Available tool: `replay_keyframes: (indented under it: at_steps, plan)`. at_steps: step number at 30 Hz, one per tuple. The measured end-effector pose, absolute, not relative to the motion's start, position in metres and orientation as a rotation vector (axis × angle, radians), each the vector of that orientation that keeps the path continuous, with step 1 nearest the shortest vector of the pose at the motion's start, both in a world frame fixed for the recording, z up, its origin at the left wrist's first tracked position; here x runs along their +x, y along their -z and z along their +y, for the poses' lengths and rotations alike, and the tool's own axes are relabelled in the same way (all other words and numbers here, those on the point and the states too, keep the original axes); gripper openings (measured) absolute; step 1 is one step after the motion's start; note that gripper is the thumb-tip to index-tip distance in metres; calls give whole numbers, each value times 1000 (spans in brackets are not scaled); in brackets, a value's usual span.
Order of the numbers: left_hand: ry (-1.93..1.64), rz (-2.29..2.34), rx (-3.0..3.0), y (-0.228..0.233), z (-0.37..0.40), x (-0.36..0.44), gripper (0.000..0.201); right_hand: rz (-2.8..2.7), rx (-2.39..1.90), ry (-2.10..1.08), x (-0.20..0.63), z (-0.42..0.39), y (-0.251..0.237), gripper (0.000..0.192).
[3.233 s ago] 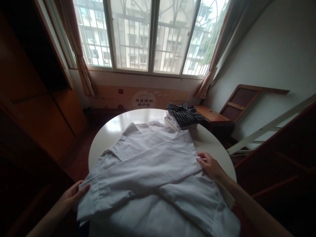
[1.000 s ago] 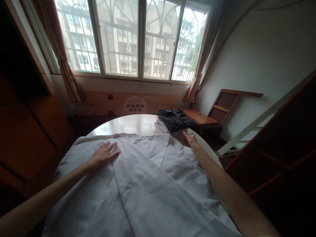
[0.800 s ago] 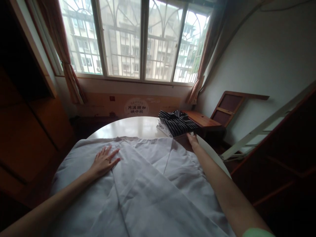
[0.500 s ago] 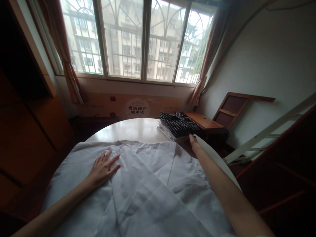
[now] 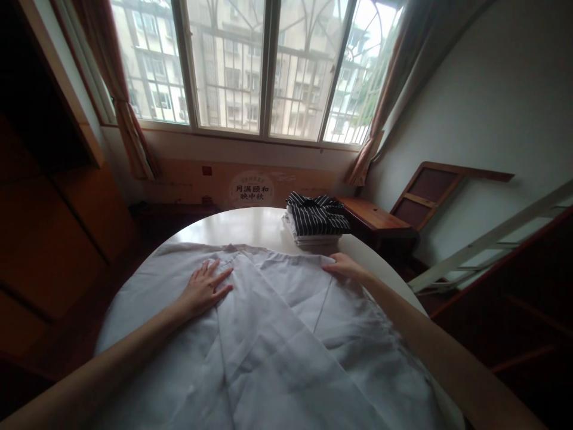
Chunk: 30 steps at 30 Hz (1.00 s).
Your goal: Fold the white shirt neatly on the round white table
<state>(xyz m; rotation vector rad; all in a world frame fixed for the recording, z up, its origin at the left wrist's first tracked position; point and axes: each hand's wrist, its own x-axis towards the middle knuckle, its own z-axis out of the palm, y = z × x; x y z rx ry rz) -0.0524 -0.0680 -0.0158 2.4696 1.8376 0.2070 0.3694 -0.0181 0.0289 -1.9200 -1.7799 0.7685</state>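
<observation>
White cloth (image 5: 277, 340): spread over the near part of the round surface (image 5: 237, 226), lying right under both my arms; its far edge runs across in front of me.
Left hand (image 5: 201, 291): palm down on the cloth, fingers spread wide, nothing gripped; it rests just short of the far edge, left of centre.
Diagonal fold: slants from near my left fingertips down toward the near right.
Long axis: I can't be sure, as the near end runs out of view; the cloth reaches from the far edge back toward my body.
Stack (image 5: 319, 241): on the surface just beyond the cloth, a dark striped shirt (image 5: 317, 216) on top of pale folded layers; from my right hand it lies forward and a little left.
Right hand (image 5: 344, 266): at the cloth's far right corner, thumb and fingers drawn close together at the edge; I can't tell whether they have the fabric pinched.
Nearer hand: my right, both to that corner and to the stack; my left sits well apart from both, closer to the far edge's left stretch.
</observation>
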Motion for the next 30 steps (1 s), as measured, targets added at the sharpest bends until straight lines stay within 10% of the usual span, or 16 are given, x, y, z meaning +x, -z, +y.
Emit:
replay_keyframes:
  at_steps: [12,30]
  plan:
    - [-299,1803,2518,-5,-34,31,57,-1739,-2201,117,359,-41,-30,56]
    - [-321,1567,2662,-5,-196,-122,56,-2536,-1356,-75,357,-253,-9,52]
